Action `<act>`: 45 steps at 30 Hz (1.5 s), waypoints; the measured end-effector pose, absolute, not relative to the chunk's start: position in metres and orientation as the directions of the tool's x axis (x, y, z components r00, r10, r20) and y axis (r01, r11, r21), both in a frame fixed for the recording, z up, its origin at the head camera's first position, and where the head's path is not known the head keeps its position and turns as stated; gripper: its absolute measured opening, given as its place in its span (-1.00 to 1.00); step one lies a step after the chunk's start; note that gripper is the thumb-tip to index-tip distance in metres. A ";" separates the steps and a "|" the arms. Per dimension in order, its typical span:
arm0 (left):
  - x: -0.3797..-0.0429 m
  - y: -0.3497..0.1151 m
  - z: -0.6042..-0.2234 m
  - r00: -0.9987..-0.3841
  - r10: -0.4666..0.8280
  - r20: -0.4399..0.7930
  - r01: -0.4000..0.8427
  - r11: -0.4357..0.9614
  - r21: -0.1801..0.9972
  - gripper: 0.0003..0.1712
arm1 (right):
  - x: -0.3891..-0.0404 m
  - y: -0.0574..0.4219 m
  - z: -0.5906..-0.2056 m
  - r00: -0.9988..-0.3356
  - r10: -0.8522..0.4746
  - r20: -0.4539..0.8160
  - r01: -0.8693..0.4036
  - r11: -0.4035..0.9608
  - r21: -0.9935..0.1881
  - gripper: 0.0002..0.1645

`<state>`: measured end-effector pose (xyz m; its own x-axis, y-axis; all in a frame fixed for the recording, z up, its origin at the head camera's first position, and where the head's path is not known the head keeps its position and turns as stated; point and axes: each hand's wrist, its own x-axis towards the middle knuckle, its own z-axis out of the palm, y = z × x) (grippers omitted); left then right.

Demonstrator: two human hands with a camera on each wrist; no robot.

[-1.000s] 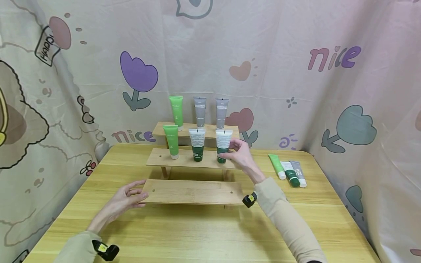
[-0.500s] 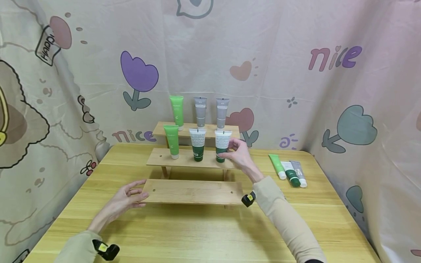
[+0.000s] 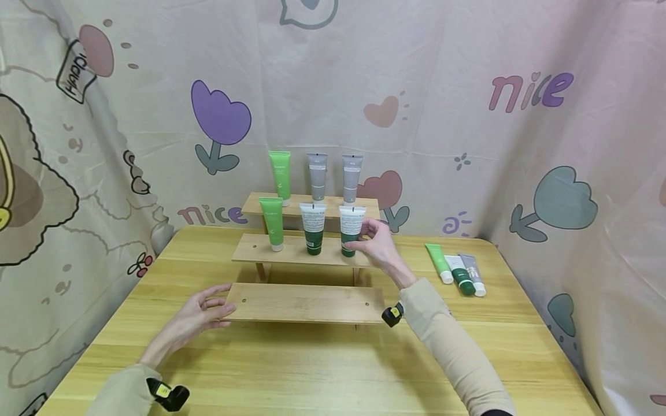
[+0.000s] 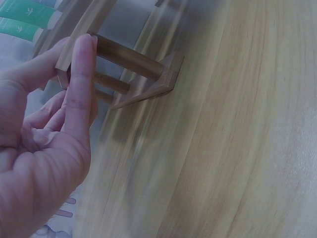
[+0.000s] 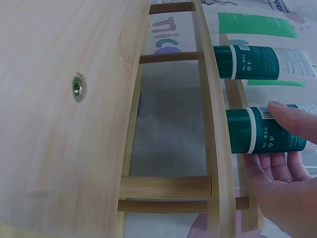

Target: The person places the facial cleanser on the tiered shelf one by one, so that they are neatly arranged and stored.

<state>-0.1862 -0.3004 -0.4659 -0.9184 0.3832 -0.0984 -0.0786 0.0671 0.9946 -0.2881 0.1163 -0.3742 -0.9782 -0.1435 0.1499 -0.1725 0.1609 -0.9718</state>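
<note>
My left hand (image 3: 195,315) pinches the left end of the bottom step of a three-step wooden display stand (image 3: 307,303); the left wrist view shows thumb and fingers about the board's end. On the middle step, my right hand (image 3: 382,245) holds the right-hand white and dark green squeeze tube (image 5: 267,130) low on its body, thumb on one side and fingers on the other. That tube stands upright on its cap. To its left on the same step stand a matching tube (image 3: 313,228) and a light green tube (image 3: 272,224).
The top step bears a light green tube (image 3: 281,176) and two grey tubes (image 3: 317,177) (image 3: 351,179), upright. Three more tubes lie on the table at the right: light green (image 3: 439,263), white and dark green (image 3: 460,276), and grey (image 3: 472,274). A printed curtain (image 3: 432,133) hangs behind.
The right hand has shifted the white and dark green tube slightly left on the middle step, then stayed nearly still. The left hand keeps its place on the stand.
</note>
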 end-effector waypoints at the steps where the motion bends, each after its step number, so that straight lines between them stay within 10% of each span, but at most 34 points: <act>1: -0.186 -0.300 -0.466 -0.918 0.386 -0.097 -0.077 0.066 0.995 -0.14 | -0.288 0.116 -0.374 -0.978 -0.145 0.151 -0.174 0.159 -0.972 -0.42; 38: -0.187 -0.299 -0.467 -0.924 0.366 -0.116 -0.089 0.090 0.992 -0.10 | -0.278 0.143 -0.388 -0.942 -0.191 0.276 -0.274 -0.035 -0.961 -0.36; 45: -0.187 -0.300 -0.468 -0.926 0.360 -0.116 -0.089 0.092 0.992 -0.11 | -0.273 0.186 -0.409 -0.951 0.001 0.310 -0.310 -0.004 -0.951 -0.52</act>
<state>-0.1871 -0.2998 -0.4681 -0.9255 0.3605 -0.1161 -0.0886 0.0921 0.9918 -0.2725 0.1864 -0.4092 -0.9506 0.0009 0.3104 -0.3104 -0.0043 -0.9506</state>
